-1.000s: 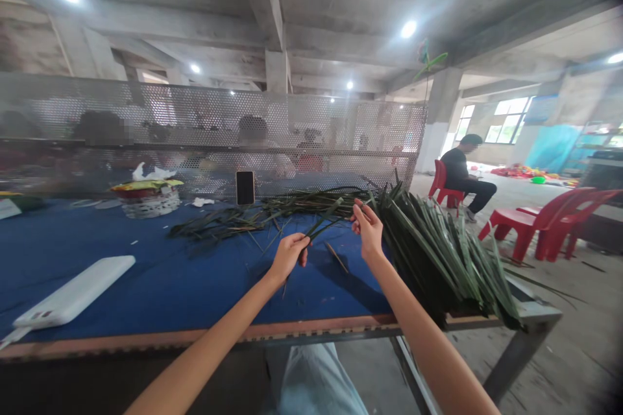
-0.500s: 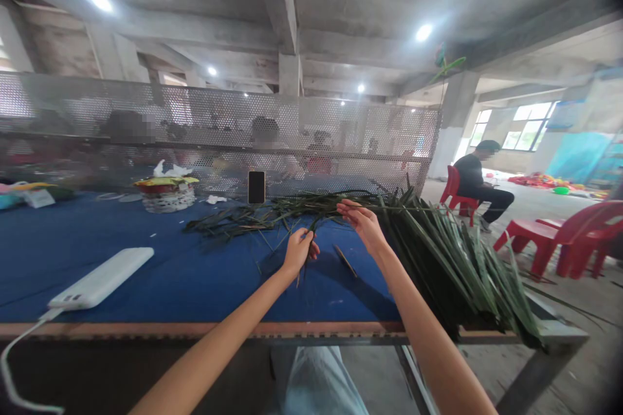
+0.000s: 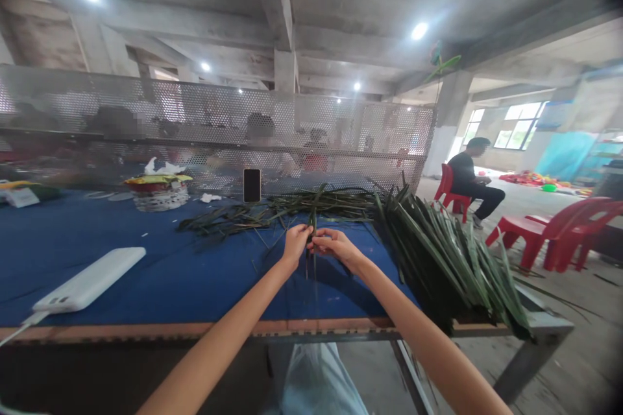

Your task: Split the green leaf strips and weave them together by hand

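Over the blue tabletop (image 3: pixel 204 285), my left hand (image 3: pixel 296 243) is closed on a few narrow green leaf strips (image 3: pixel 313 211) that stand upright out of the grip. My right hand (image 3: pixel 335 246) is beside it, thumb and fingers pinched on the lower part of the same strips, close to the left fingertips. Thin ends hang below both hands. Behind them lies a loose heap of cut leaves (image 3: pixel 335 204). To the right, a large pile of long green leaves (image 3: pixel 452 266) reaches over the table's edge.
A white power bank (image 3: pixel 90 282) with a cable lies at the left. Farther back are a basket (image 3: pixel 158 194) and a phone (image 3: pixel 252 185) standing upright. A perforated metal screen (image 3: pixel 219 123) closes off the far side. A seated person (image 3: pixel 470 172) and red chairs (image 3: pixel 555 233) are at the right.
My right hand has come down and left from above the leaf pile to the strips at my left hand. The leaf strips now stand more upright. The view has shifted slightly.
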A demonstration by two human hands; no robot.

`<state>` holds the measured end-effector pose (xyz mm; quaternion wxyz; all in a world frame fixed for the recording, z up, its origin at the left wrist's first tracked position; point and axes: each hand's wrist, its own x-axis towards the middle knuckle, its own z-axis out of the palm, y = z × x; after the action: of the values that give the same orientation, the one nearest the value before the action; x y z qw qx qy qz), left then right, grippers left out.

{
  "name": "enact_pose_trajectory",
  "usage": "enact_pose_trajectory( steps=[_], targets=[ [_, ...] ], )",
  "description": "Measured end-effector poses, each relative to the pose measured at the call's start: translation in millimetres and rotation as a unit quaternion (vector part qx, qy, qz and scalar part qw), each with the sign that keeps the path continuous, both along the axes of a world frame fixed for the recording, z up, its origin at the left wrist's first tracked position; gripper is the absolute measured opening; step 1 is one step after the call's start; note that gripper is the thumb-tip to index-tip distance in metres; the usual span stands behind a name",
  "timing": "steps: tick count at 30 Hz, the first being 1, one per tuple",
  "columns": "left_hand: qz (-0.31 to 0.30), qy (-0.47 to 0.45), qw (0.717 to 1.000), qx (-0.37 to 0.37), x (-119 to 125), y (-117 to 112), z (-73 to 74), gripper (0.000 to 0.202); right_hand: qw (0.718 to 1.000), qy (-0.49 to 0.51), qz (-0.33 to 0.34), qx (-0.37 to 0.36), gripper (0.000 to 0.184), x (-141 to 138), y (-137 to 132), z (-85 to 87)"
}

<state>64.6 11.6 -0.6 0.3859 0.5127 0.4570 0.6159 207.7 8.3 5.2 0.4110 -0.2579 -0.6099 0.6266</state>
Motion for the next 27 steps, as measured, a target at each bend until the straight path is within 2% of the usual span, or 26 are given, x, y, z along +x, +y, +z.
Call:
enact_pose_trajectory(
  steps=[4, 12, 18, 22, 24, 27],
  targets=[
    [-0.016, 0.032, 0.999, 0.004, 3.4, -1.6, 0.3, 0.021, 0.999, -0.029, -0.020, 0.006, 0.038, -2.9, -0.7, -5.6],
    [-0.061, 0.006, 0.998, -0.031, 7.6, -8.9, 4.8, 0.013, 0.995, -0.046, -0.090, 0.024, 0.039, -5.7, 3.3, -14.3],
    [-0.061, -0.013, 0.997, -0.041, 9.7, -13.8, 10.0, 0.013, 0.992, -0.044, -0.113, 0.024, 0.036, -4.0, 3.1, -15.1],
    [-0.070, 0.000, 0.997, -0.024, 8.3, -10.4, 6.4, 0.017, 0.989, -0.070, -0.126, 0.034, 0.035, -2.9, 3.7, -15.3],
    [-0.074, 0.011, 0.997, -0.013, 6.9, -8.2, 4.3, 0.017, 0.985, -0.098, -0.130, 0.059, 0.037, -2.0, 3.5, -15.0],
    [-0.073, -0.001, 0.997, -0.003, 5.6, -7.1, 4.4, 0.016, 0.966, -0.140, -0.179, 0.127, 0.043, 0.8, 3.6, -13.2]
  ],
)
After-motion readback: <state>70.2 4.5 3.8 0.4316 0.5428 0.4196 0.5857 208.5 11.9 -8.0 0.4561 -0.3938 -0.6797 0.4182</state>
